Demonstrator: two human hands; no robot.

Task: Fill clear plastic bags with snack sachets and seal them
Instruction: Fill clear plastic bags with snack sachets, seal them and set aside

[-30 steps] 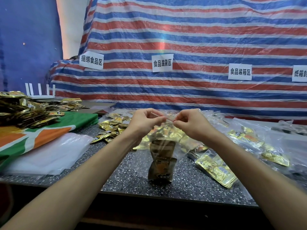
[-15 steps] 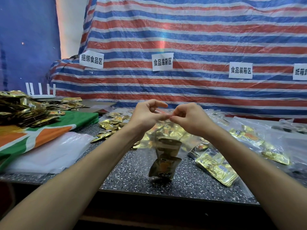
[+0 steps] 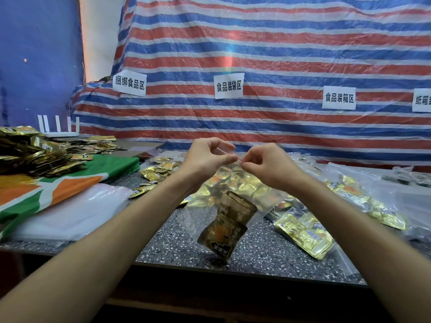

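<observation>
- At the near edge of the speckled table (image 3: 177,243), a clear bag (image 3: 193,220) hangs tilted in the air. Its lower corner is close over the surface; whether it touches cannot be told.
- Inside the bag, at least two brown snack sachets (image 3: 229,220) have slumped into the lower end.
- Above them, the left hand (image 3: 205,159) pinches the bag's mouth between thumb and forefinger, with the other fingers loosely curled.
- The right hand (image 3: 268,166) pinches the same edge just beside it, fingers curled in. The fingertips of the two hands nearly meet at the red seal strip (image 3: 236,157).
- The step in hand looks like sealing: the bag appears loaded and the strip is being pressed shut at its middle.
- The next move probably calls for running the pinch outward along the strip to both ends with even pressure, so that no gap is left. The sachets' weight drags one corner down and could twist the strip out of line.
- Just to the right, filled bags (image 3: 303,236) of yellow sachets lie flat on the table.
- To the left, a stack of empty bags (image 3: 70,210) rests beside a green and orange cloth (image 3: 58,183).
- Farther off, loose gold sachets (image 3: 158,171) are scattered behind the hands, and a larger heap (image 3: 35,150) sits at the far left.
- At the back hangs a striped tarp (image 3: 256,54) bearing white paper labels (image 3: 228,86).
</observation>
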